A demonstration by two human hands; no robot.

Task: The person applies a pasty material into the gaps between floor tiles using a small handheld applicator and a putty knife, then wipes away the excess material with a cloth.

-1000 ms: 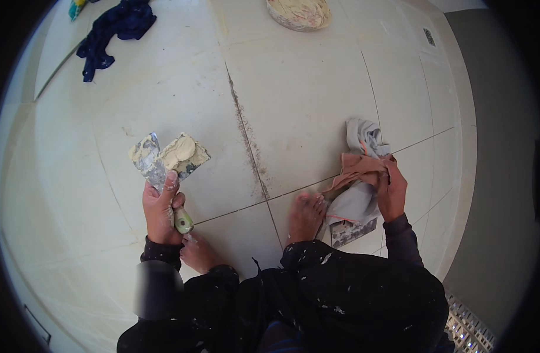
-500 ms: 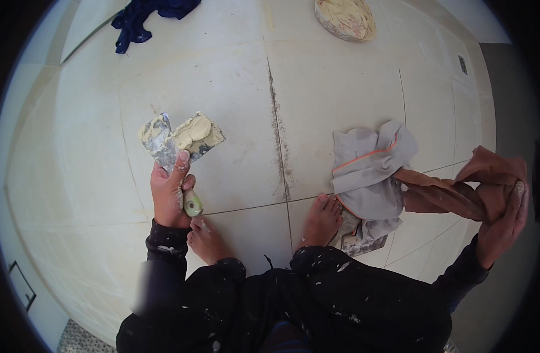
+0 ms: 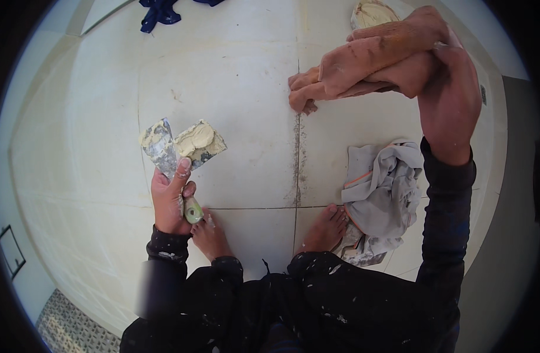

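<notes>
My left hand (image 3: 171, 197) grips two putty knives with green handle visible; one blade (image 3: 158, 147) is smeared, the other (image 3: 200, 144) carries a thick lump of beige paste. My right hand (image 3: 449, 94) is closed on a rumpled brown cloth (image 3: 370, 62), raised at the upper right, its far end hanging out to the middle. A grey cloth with orange trim (image 3: 379, 185) lies by my right foot (image 3: 323, 235), over a paste-spattered tool (image 3: 361, 256) that it partly hides. My left foot (image 3: 211, 235) is below my left hand.
Pale floor tiles (image 3: 235, 106) have dark joints and a dirty streak (image 3: 298, 159). A dark blue cloth (image 3: 158, 15) lies at the far left. A round container of beige paste (image 3: 373, 13) stands at the back, partly behind the brown cloth. A patterned strip (image 3: 70, 320) shows at lower left.
My right hand has drawn the brown cloth away from the grey one, swung it out right and then raised it forward. The grey cloth is left on the floor; my left hand moved slightly right.
</notes>
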